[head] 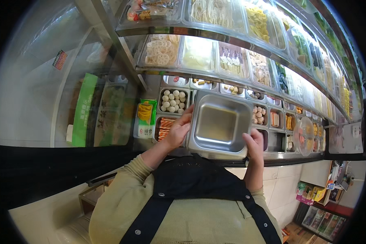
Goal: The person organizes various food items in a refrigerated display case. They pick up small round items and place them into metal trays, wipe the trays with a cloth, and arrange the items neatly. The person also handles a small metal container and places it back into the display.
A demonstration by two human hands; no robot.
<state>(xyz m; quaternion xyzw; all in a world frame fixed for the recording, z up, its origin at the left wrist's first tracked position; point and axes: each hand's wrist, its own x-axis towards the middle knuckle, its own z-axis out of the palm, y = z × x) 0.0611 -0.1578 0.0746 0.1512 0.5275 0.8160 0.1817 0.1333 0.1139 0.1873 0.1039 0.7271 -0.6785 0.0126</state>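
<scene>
A square stainless steel food pan (219, 125) with no food in it is held level in front of my chest, over the rows of smaller pans. My left hand (180, 128) grips its left wall, and my right hand (253, 142) grips its right side near the lower corner, thumb over the rim. Left of the held pan, white balls (173, 102) fill one steel pan, and orange-and-white striped sticks (165, 128) lie in the pan below it. Pinkish meatballs (258, 115) sit in a pan just to its right. What lies under the held pan is hidden.
Above are shelves of clear tubs, with lotus root slices (162, 50) and enoki mushrooms (212, 12). A metal shelf edge (195, 33) crosses there. A round clear lidded container (304, 136) stands at right; a tub with yellow pieces (144, 113) lies at left.
</scene>
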